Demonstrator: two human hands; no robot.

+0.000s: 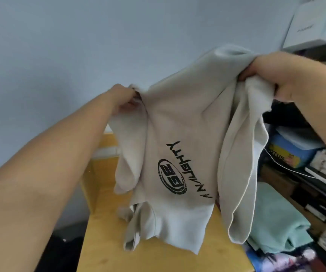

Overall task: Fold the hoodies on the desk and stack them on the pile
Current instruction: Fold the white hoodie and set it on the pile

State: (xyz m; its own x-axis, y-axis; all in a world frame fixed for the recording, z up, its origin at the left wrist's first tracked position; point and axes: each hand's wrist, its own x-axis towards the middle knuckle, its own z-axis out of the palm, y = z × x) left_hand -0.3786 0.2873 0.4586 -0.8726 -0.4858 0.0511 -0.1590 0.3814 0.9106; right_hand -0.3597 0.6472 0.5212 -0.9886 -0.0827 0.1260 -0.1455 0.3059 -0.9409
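Note:
A beige hoodie (179, 122) with a black round logo and black lettering hangs in the air above the wooden desk (158, 260). My left hand (122, 99) grips its upper left edge. Higher up on the right, my right hand (272, 73) grips a bunched part of the fabric. The hoodie's lower end and a sleeve trail down onto the desk top. A folded mint-green garment (276, 222) lies on the desk at the right, partly hidden behind the hanging cloth.
A pale blue wall fills the back. Dark shelves (315, 193) with boxes, books and a white cable stand at the right. A white box (315, 22) sits high at the top right. A patterned cloth (281, 260) lies at the desk's lower right.

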